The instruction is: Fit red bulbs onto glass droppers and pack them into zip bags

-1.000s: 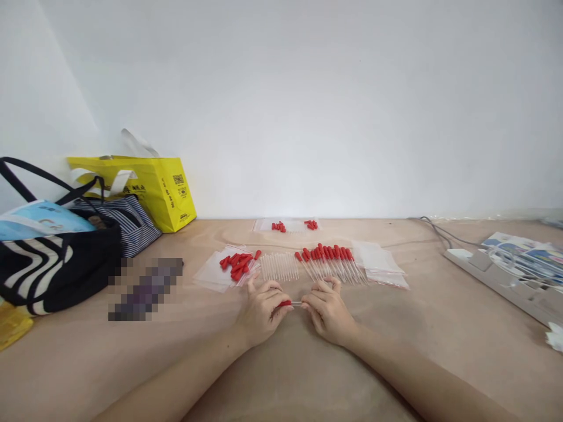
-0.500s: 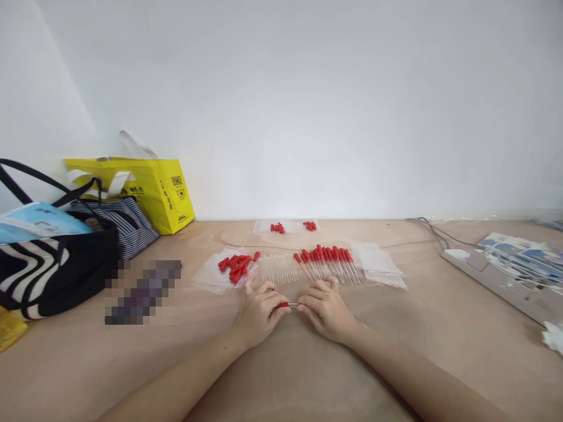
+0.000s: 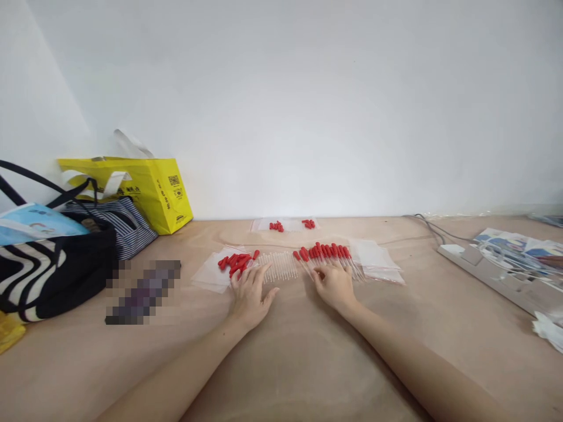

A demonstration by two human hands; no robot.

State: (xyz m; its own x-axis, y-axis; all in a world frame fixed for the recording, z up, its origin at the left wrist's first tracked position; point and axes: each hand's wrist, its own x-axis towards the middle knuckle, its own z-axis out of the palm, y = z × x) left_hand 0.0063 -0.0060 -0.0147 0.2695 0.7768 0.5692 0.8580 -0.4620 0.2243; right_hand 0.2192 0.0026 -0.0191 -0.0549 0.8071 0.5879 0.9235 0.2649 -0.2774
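"Across the middle of the counter point(image 3: 281, 369), what is laid out?"

"Red caps point(image 3: 237, 262) lie heaped over clear bags point(image 3: 206, 274). Beside them, bare tubes point(image 3: 280, 266) lie in a close row. Next come the capped tubes point(image 3: 328, 252), slanted, red ends toward the wall point(image 3: 281, 117), with white bags point(image 3: 373, 261) just beyond them."

"Condition of the left hand point(image 3: 250, 302)?"

"Released. Fingers spread, the tips at the near edge of the red caps. No grip observed."

"And the right hand point(image 3: 336, 288)?"

"Fingers curled together over the lower ends of the capped tubes. Whether one is pinched, I cannot tell; the hand hides it."

"Handling assessment?"

"Both parts appear very light. The red caps look soft and rubbery, likely to squash under a firm pinch but grip well. The bare tubes look stiff, thin and smooth: prone to roll or slip, possibly brittle."

"Recommended hold?"

"Cap by its fat body; bare tube lightly near mid-length, without bending. For a capped one, the join gives the surest purchase."
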